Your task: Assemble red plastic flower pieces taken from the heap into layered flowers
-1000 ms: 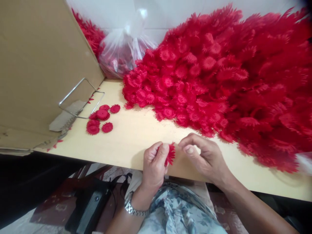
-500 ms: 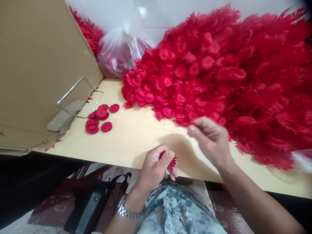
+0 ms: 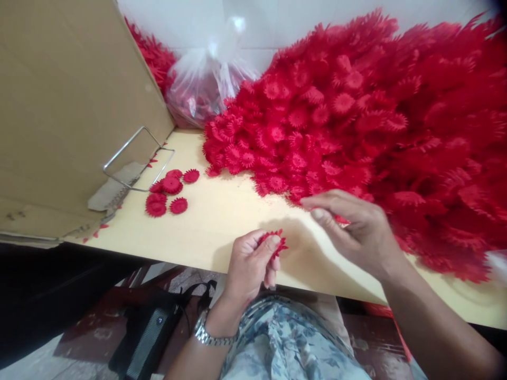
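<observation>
My left hand [image 3: 251,266], with a watch at the wrist, pinches a red fabric flower piece [image 3: 276,244] with a toothed edge between thumb and fingers, just above the table's front edge. The thumb covers part of it. To the right, my right hand [image 3: 352,227] hovers in front of a big heap of red flower pieces [image 3: 293,126]. Its thumb and forefinger are apart, and nothing shows between their tips. A few loose flower pieces [image 3: 171,184] lie on the left of the table, partly stacked.
A cardboard box [image 3: 79,105] stands at the left, with a bent wire frame [image 3: 138,158] against its torn lower edge. Behind, a tied clear plastic bag [image 3: 198,95] holds reddish contents. The pale table [image 3: 198,232] ends near my lap. A black bag [image 3: 142,332] sits below.
My right thumb and forefinger have spread apart, and that hand has shifted slightly right. My left hand has lifted and turned the flower piece so more shows. The camera view has shifted slightly.
</observation>
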Tool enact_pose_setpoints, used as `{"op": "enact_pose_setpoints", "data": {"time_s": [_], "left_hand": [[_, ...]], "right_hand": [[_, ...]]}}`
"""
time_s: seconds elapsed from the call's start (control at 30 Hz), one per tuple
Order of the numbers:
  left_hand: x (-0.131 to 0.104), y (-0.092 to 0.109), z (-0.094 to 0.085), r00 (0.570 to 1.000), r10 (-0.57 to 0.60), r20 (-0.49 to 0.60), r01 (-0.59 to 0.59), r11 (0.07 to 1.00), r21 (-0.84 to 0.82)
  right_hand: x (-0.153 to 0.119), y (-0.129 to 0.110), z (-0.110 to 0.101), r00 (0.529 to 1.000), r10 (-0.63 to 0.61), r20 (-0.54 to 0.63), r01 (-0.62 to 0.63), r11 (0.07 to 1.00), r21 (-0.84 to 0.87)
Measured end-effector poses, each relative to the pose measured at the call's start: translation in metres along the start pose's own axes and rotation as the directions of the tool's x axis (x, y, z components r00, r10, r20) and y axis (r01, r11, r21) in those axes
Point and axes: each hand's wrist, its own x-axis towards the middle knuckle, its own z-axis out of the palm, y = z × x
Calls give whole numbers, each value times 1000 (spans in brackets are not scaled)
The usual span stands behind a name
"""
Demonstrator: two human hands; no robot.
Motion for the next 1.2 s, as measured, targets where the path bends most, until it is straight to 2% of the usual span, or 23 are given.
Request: {"op": "enact_pose_setpoints", "data": {"time_s": [0.07,0.17,0.3,0.4,0.53,0.6,0.67,0.73,0.83,0.9,1.0,1.1,1.2], "left_hand": [[2,0,-1,999,32,-4,-32,997,74],[4,-1,-2,996,87,-3,-85,987,136],[2,-7,-3,997,73,16,-75,987,143],[-2,-10,-2,996,67,62,-74,991,110],[-5,-6,2,991,72,117,-89,985,148],[-6,-3,2,993,57,106,-73,985,157],[-5,-2,1,996,56,72,-66,987,148],[-4,-1,-1,997,77,32,-81,990,120],[-1,1,-3,992,121,-23,-119,992,49],[2,4,-3,992,117,-56,-117,993,-6],[4,7,-3,990,79,-119,-84,996,-35],[5,7,-2,986,80,-148,-82,997,-9],[3,5,0,984,120,-134,-120,993,9]], "right_hand": [[-1,-13,7,990,-3,139,-25,981,195],[1,-22,14,958,-15,286,-85,939,334],[4,-20,16,911,28,412,-206,897,392],[2,-19,17,893,30,449,-217,902,372],[-3,-19,23,950,92,297,-182,939,293],[0,-13,24,975,180,130,-208,946,250],[8,0,19,970,233,-77,-221,966,133],[18,18,10,958,181,-221,-208,973,-104],[31,42,-4,971,42,-236,-149,875,-460],[33,48,-9,968,-14,-252,-129,830,-543],[26,36,-7,973,-43,-228,-60,903,-426],[14,12,2,998,-11,-63,4,994,-113],[5,-9,10,996,10,91,-25,985,169]]}}
